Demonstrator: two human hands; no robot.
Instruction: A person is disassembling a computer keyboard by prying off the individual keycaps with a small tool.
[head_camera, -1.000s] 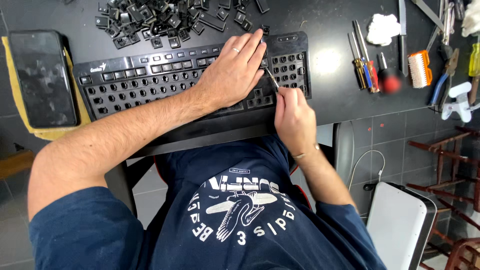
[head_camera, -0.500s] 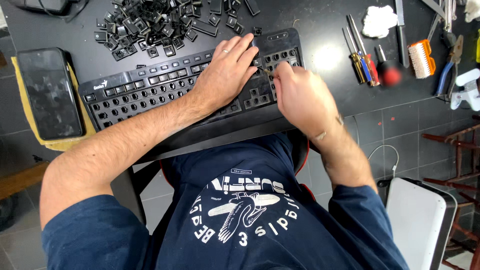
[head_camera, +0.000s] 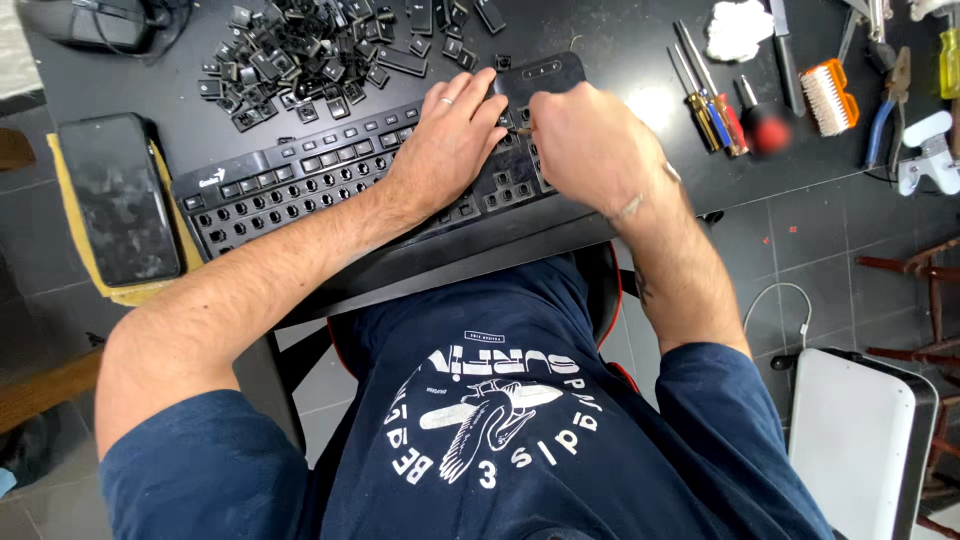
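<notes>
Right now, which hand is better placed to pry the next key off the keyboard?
Probably right. The right hand pinches a thin tool at the keyboard keys on its right end, while the left hand lies flat, bracing the board.

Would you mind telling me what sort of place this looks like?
Probably a small repair or hobby workbench: a black keyboard stripped of most keycaps, a pile of loose keycaps behind it, and screwdrivers, a brush and pliers laid out on the dark table.
</notes>
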